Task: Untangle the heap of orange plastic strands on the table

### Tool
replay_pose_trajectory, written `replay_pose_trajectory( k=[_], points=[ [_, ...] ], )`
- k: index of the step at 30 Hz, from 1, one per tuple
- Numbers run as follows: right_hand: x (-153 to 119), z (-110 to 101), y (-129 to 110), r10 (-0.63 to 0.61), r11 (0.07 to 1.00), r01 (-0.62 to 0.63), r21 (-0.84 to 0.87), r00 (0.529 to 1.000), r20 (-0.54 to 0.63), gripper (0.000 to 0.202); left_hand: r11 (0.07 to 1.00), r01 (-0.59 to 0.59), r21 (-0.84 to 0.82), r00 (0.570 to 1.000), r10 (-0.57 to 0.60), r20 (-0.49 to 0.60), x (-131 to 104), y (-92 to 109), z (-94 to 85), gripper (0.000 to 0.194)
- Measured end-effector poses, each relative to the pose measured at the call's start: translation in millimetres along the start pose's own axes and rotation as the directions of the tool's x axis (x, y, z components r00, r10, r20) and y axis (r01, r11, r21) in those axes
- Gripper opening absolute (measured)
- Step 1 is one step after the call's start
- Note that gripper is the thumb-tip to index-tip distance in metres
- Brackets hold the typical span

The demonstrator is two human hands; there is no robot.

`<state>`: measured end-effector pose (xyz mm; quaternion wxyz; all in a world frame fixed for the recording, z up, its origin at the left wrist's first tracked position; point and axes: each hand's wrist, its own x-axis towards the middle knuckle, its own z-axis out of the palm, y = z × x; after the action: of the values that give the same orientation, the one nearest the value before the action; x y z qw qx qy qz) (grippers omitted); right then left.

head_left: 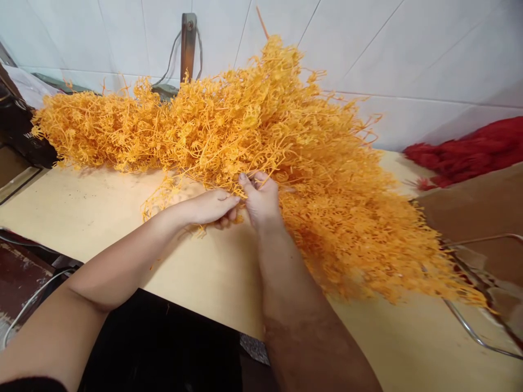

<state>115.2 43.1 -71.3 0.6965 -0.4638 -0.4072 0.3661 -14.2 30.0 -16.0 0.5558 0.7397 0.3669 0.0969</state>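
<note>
A big heap of orange artificial flower sprigs (229, 120), with thin curly strands, spreads across the pale table (204, 272). At its front edge, my right hand (263, 198) pinches a few of the orange strands between thumb and fingers. Just to the left and almost touching it, my left hand (214, 208) is closed with its fingers curled under some strands at the heap's lower edge. The ends of those strands are hidden by the fingers. Some loose strands (159, 198) hang out beside my left wrist.
White tiled wall (408, 49) rises behind the table. A red bundle (469, 149) lies at the right above a brown cardboard box (478, 207). An upright wooden bar (188, 46) with a cable stands behind the heap. A dark box (28, 130) is at the far left. A bent metal rod (469, 329) shows at lower right.
</note>
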Motion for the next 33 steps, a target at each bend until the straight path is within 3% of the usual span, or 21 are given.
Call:
replay_pose_trajectory(
  k=[5, 13, 14, 15, 18, 19, 20, 23, 25, 29, 31, 33],
  points=[
    [0, 3, 1, -0.03, 0.998, 0.029, -0.053, 0.999, -0.022, 0.03, 0.989, 0.085, -0.118, 0.994, -0.075, 0.083, -5, 10, 4.2, 0.045],
    [-5, 19, -1, 0.002, 0.999, -0.001, -0.046, 1.0, 0.022, 0.019, 0.999, 0.002, -0.039, 0.944, 0.011, 0.331, -13, 5, -24.4, 0.043],
    [-4, 19, 1, 0.008, 0.998, -0.008, -0.063, 1.0, -0.01, 0.016, 0.999, -0.02, -0.049, 0.916, 0.038, 0.399, -15, 7, -23.0, 0.042],
    [-2, 18, 3, 0.014, 0.996, -0.02, -0.088, 0.998, -0.065, 0.015, 0.998, -0.043, -0.054, 0.861, 0.065, 0.504, -17, 10, -18.7, 0.041],
    [5, 12, 9, 0.05, 0.987, -0.088, -0.135, 0.963, -0.263, 0.018, 0.995, -0.098, 0.013, 0.541, 0.042, 0.84, -22, 22, 5.6, 0.039],
    [6, 9, 10, 0.075, 0.987, -0.111, -0.116, 0.957, -0.281, 0.019, 0.992, -0.11, 0.059, 0.497, 0.003, 0.868, -22, 24, 13.7, 0.038],
    [6, 8, 9, 0.107, 0.989, -0.129, -0.073, 0.961, -0.254, 0.019, 0.988, -0.11, 0.107, 0.555, -0.028, 0.832, -21, 24, 19.5, 0.035],
    [0, 10, -1, 0.201, 0.974, -0.193, 0.118, 0.977, -0.064, 0.028, 0.984, -0.037, 0.172, 0.833, -0.064, 0.55, -15, 16, 17.6, 0.025],
    [-4, 13, -9, 0.219, 0.956, -0.218, 0.196, 0.976, 0.015, 0.036, 0.991, 0.02, 0.129, 0.923, -0.068, 0.379, -13, 8, 4.9, 0.023],
    [-6, 15, -16, 0.22, 0.947, -0.223, 0.232, 0.975, 0.04, 0.047, 0.998, 0.052, -0.022, 0.99, -0.048, 0.13, -13, 1, -12.6, 0.018],
    [-6, 14, -16, 0.207, 0.946, -0.212, 0.245, 0.977, 0.046, 0.048, 0.994, 0.052, -0.1, 0.999, -0.052, 0.005, -10, 0, -11.8, 0.012],
    [-6, 14, -16, 0.182, 0.952, -0.189, 0.242, 0.982, 0.052, 0.046, 0.987, 0.044, -0.156, 0.99, -0.064, -0.126, -6, -1, -9.1, 0.019]
  ],
)
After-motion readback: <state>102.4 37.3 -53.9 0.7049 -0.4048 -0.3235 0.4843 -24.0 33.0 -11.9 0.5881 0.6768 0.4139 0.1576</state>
